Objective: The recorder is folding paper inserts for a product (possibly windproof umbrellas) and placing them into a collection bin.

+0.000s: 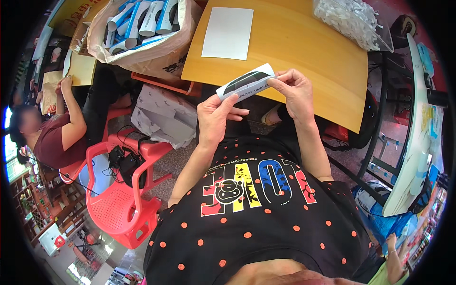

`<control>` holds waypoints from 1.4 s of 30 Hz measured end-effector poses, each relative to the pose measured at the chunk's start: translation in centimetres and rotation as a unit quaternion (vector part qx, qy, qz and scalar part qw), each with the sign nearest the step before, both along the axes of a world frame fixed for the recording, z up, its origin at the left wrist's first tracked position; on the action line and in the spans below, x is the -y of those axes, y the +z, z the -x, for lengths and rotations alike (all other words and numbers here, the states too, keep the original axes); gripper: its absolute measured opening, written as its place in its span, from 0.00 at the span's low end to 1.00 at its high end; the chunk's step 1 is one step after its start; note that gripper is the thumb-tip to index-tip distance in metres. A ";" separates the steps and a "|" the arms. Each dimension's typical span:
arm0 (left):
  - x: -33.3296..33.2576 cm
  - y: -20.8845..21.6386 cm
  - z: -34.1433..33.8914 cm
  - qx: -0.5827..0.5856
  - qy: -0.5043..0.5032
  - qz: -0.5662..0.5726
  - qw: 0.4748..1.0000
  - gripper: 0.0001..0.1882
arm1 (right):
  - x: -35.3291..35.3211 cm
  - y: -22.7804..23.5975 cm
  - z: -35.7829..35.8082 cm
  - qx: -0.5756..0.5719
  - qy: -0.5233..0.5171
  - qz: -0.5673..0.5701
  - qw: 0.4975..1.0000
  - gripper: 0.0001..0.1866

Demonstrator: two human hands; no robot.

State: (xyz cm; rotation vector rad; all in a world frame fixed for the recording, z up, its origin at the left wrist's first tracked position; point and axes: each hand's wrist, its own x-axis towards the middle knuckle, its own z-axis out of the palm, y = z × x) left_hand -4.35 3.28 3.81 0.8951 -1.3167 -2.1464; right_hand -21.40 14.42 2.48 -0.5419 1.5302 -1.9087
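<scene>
Between my hands is a curved card sleeve (247, 85), white and grey with a black umbrella picture and dark print. It is held in the air just off the near edge of the wooden table (294, 61). My left hand (217, 113) pinches its left end between thumb and fingers. At the other end, the thumb and fingertips of my right hand (293, 90) grip the card's edge. On the table beyond lies a flat stack of white card (228, 33).
A large woven sack (142, 61) of rolled blue-and-white sleeves (151, 19) stands at the left. A clear bin of translucent plastic pieces (349, 23) sits at the far right. Left of me are a red plastic chair (114, 199) with cables and a seated co-worker (57, 137).
</scene>
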 end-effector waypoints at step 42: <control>0.6 -1.9 -0.4 -0.086 -0.007 -0.096 0.992 0.17 | 0.0 -1.2 -0.7 0.232 0.131 -0.032 0.963 0.07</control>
